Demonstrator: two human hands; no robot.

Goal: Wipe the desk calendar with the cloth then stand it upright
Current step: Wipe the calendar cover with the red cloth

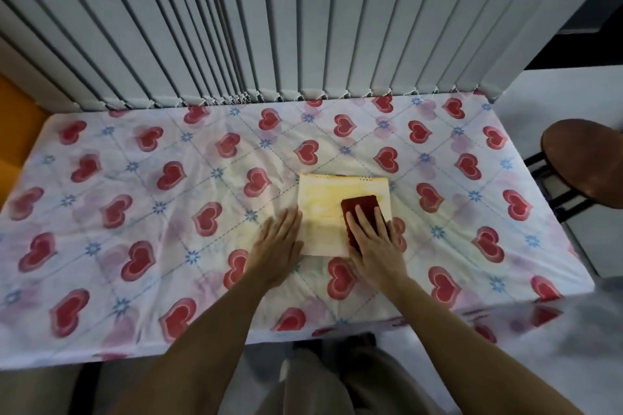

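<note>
The desk calendar (323, 205), pale yellow with a spiral binding along its far edge, lies flat on the heart-patterned tablecloth (135, 212). A dark red folded cloth (359, 205) rests on the calendar's right half. My right hand (374, 239) lies flat on top of the cloth, fingers spread and pressing it down. My left hand (278, 246) is flat with fingers together against the calendar's left edge, its fingertips touching the corner. The near right part of the calendar is hidden under my right hand and the cloth.
Grey vertical blinds (303, 27) hang right behind the table's far edge. A round brown stool (583, 162) stands off the table's right side. An orange surface (17, 131) shows at the left. My legs are below the near table edge.
</note>
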